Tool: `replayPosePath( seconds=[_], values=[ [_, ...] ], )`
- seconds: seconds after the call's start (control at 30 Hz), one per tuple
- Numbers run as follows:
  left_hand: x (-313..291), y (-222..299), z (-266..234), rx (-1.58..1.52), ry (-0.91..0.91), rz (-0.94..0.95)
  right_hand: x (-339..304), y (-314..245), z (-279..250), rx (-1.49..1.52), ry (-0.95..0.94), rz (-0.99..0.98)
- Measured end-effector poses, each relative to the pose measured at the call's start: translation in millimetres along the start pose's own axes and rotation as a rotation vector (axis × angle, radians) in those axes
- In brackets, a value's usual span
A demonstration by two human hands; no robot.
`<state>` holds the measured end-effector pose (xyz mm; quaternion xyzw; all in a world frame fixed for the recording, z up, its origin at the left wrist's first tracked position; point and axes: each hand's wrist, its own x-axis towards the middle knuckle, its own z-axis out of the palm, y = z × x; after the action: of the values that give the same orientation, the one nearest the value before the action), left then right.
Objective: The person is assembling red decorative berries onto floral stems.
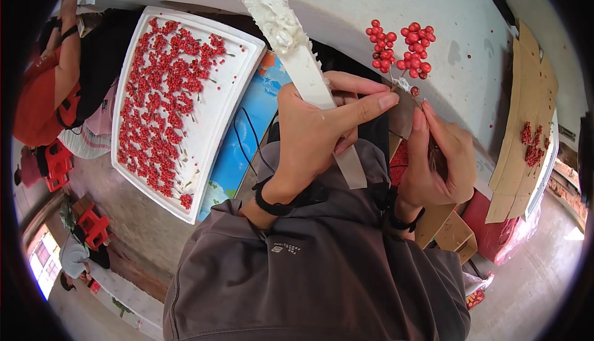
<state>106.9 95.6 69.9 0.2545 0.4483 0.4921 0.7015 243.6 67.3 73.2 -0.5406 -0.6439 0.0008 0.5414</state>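
My left hand is closed around a long pale strip, held at a slant between thumb and fingers; its upper end is thickly coated with white paste. The tips of that thumb and index finger also meet at the base of the upright red berry sprig, which stands beyond them over the bench, its round berries in two bunches. A dab of white shows at the base, just beside a single darker berry. My right hand pinches a thin stem just below that berry, thumb against fingertips; exactly what its other fingers hold, I cannot tell.

To my left, a white foam tray carries many red berry clusters. To my right, a few more sprigs lie on brown cardboard.
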Motion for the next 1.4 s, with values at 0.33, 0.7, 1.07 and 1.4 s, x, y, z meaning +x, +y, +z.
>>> replayPosePath(
  seconds=[0.33,0.7,1.07,1.4],
  values=[
    [-2.2,1.5,2.0,0.01,0.019,0.002,3.0,2.2,5.0,-0.029,0.031,0.027],
    [-1.0,-0.3,0.0,-0.034,0.047,0.001,6.9,-1.4,3.1,-0.043,-0.022,0.015],
    [-0.1,1.0,-2.3,-0.029,0.055,-0.011,6.2,-1.7,3.5,-0.045,-0.023,-0.056],
    [0.2,3.3,-3.1,-0.045,0.045,-0.016,-0.4,1.6,4.9,-0.014,-0.033,-0.081]
  ],
)
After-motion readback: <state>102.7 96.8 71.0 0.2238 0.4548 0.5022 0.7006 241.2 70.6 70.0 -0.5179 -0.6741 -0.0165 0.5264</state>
